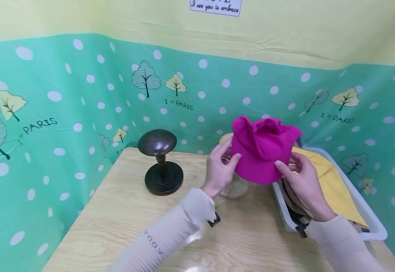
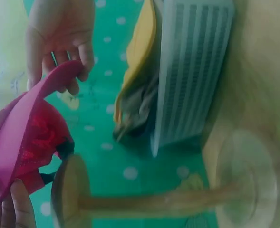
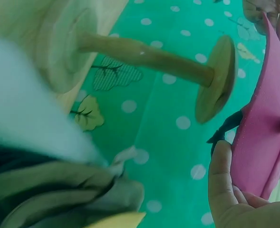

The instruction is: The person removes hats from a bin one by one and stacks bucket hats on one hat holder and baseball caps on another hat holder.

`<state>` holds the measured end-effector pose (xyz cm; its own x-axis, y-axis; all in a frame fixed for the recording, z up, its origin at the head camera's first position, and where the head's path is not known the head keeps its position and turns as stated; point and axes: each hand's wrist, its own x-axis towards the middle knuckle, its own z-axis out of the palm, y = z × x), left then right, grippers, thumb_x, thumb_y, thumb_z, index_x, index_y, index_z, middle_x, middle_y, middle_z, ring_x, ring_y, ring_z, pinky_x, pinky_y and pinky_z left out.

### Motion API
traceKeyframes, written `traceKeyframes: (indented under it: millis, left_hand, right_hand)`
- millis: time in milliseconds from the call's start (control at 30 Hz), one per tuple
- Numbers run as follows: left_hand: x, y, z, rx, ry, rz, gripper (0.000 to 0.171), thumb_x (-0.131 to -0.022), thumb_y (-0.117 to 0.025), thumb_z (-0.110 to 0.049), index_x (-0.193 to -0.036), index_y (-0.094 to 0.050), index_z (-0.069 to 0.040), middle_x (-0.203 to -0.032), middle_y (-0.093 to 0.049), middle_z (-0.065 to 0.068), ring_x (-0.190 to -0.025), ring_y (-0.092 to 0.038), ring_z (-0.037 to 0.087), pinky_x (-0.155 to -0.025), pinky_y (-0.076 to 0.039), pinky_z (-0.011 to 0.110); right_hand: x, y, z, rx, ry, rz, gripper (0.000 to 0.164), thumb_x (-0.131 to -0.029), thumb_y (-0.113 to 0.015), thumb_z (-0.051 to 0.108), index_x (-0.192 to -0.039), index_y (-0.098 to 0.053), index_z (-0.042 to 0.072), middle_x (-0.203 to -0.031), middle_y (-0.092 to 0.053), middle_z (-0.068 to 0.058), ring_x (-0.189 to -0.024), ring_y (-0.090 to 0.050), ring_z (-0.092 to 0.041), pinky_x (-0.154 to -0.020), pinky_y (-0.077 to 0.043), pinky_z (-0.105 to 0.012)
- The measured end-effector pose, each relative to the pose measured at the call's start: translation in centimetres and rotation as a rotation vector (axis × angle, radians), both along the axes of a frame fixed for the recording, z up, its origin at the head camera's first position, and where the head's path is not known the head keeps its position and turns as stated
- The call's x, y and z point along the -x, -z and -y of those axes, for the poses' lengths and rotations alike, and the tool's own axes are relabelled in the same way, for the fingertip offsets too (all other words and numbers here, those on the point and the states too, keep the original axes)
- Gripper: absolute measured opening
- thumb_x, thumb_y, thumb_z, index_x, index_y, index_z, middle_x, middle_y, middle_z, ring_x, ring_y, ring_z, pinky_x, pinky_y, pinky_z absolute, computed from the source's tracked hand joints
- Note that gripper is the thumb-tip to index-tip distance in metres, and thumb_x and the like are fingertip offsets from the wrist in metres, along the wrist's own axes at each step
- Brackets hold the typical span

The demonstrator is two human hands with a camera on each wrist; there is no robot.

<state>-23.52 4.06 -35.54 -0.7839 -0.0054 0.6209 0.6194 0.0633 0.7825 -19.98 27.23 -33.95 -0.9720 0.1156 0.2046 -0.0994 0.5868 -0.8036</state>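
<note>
A magenta cap [image 1: 265, 151] with a stitched brim is held up in the air between both hands, its crown soft and crumpled. My left hand [image 1: 219, 168] pinches the brim's left side, thumb on top. On the other side my right hand [image 1: 302, 181] grips the brim's right edge the same way. Dark straps hang under the cap in the right wrist view. Just behind and below it stands a light wooden hat stand [image 2: 154, 202], mostly hidden by the cap and left hand in the head view.
A dark hat stand [image 1: 163, 162] with a domed top stands at the table's back left. At the right a pale plastic basket [image 1: 375, 230] holds a yellow hat [image 1: 333, 181] and several darker hats. A green dotted curtain [image 1: 115, 94] surrounds the wooden table [image 1: 115, 226].
</note>
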Motion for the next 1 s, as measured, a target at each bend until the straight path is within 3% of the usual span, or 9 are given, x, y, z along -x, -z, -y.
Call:
traceKeyframes:
  millis: [200,367,633,800,1000]
  left_hand:
    - [1.3,-0.3,1.7,0.031,-0.100,-0.037,0.054,-0.087,-0.067,-0.002,-0.138,-0.048,-0.005,-0.092,-0.058,0.012,-0.076,-0.059,0.019,-0.064,-0.054,0.026]
    - [2.5,0.0,2.4,0.108,-0.140,-0.014,0.056,-0.091,-0.064,-0.009,-0.141,-0.042,-0.001,-0.098,-0.054,0.013,-0.075,-0.056,0.017,-0.062,-0.052,0.023]
    - [3.3,1.3,3.1,0.178,-0.131,0.177,0.063,-0.090,-0.066,-0.019,-0.144,-0.038,-0.002,-0.101,-0.050,0.014,-0.082,-0.055,0.018,-0.065,-0.053,0.023]
    - [3.4,1.8,3.5,0.223,-0.135,0.298,0.061,-0.089,-0.068,-0.026,-0.140,-0.044,-0.003,-0.095,-0.052,0.011,-0.074,-0.056,0.016,-0.059,-0.051,0.023]
    - [2.7,2.1,3.7,0.153,-0.088,0.370,0.047,-0.088,-0.069,-0.028,-0.131,-0.058,-0.011,-0.094,-0.051,0.008,-0.059,-0.058,0.011,-0.050,-0.050,0.025]
  right_hand:
    - [1.8,-0.5,2.3,0.111,-0.020,-0.040,0.074,-0.089,-0.062,0.049,-0.143,-0.035,0.006,-0.120,-0.052,-0.012,-0.101,-0.052,-0.020,-0.072,-0.050,-0.019]
    - [3.1,-0.5,3.2,0.041,0.026,-0.037,0.078,-0.085,-0.062,0.056,-0.141,-0.040,0.006,-0.113,-0.055,-0.012,-0.095,-0.051,-0.022,-0.068,-0.049,-0.019]
    - [4.2,0.3,3.9,0.002,0.002,0.122,0.088,-0.082,-0.059,0.065,-0.141,-0.039,0.003,-0.118,-0.055,-0.016,-0.100,-0.054,-0.028,-0.078,-0.050,-0.033]
    - [4.3,0.5,4.0,-0.039,-0.030,0.186,0.085,-0.084,-0.057,0.065,-0.136,-0.044,-0.001,-0.111,-0.059,-0.018,-0.088,-0.059,-0.027,-0.070,-0.050,-0.031]
    - [3.6,0.8,4.0,-0.042,-0.030,0.232,0.092,-0.082,-0.057,0.067,-0.138,-0.041,-0.005,-0.110,-0.059,-0.019,-0.079,-0.061,-0.026,-0.069,-0.050,-0.030]
